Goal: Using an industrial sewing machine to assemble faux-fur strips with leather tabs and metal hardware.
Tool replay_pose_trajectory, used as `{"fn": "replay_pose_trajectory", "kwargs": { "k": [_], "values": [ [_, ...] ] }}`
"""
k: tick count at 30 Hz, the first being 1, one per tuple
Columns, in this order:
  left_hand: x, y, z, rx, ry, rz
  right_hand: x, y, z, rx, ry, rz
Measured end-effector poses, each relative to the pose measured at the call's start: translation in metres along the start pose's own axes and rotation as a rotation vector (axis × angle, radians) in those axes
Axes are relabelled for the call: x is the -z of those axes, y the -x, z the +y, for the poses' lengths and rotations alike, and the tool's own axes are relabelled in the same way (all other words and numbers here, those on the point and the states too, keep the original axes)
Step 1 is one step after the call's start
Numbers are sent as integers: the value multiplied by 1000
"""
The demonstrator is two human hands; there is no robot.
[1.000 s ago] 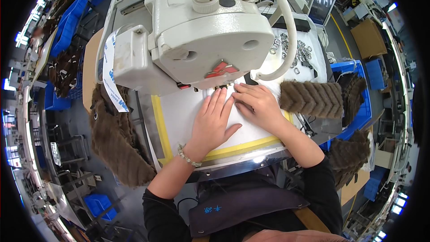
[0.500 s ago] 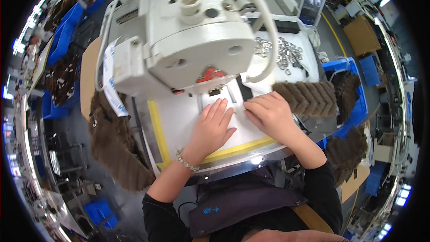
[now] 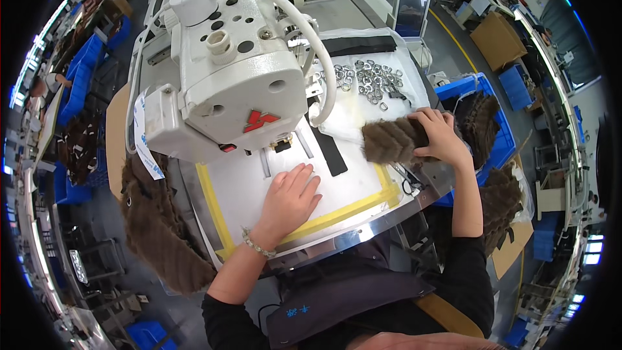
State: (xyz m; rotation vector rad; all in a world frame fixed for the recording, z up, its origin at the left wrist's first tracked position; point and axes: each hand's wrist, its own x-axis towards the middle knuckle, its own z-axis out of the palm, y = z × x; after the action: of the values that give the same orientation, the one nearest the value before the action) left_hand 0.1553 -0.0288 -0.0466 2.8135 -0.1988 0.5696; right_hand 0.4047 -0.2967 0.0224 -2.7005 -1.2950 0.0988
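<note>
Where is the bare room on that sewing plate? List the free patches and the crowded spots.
Free: white plate inside the yellow tape border, left of the left hand, and between it and the black strip. Crowded: metal rings, brown fur piece under the right hand.

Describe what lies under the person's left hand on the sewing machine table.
The left hand rests flat on a white work plate bordered by yellow tape. Whatever lies directly beneath the palm is covered.

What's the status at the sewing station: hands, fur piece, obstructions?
Left hand flat on the white work plate, holding nothing. Right hand gripping brown fur piece at plate's right edge. Black strip lies under the sewing machine head.
</note>
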Motion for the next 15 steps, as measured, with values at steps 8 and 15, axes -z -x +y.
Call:
{"fn": "replay_pose_trajectory", "kwargs": {
  "k": [8,15],
  "values": [
    [2,1,2,-41,9,46,8,-6,4,35,85,-53],
    [9,-2,4,-97,62,91,77,36,-9,-15,-170,-39]
  ]
}}
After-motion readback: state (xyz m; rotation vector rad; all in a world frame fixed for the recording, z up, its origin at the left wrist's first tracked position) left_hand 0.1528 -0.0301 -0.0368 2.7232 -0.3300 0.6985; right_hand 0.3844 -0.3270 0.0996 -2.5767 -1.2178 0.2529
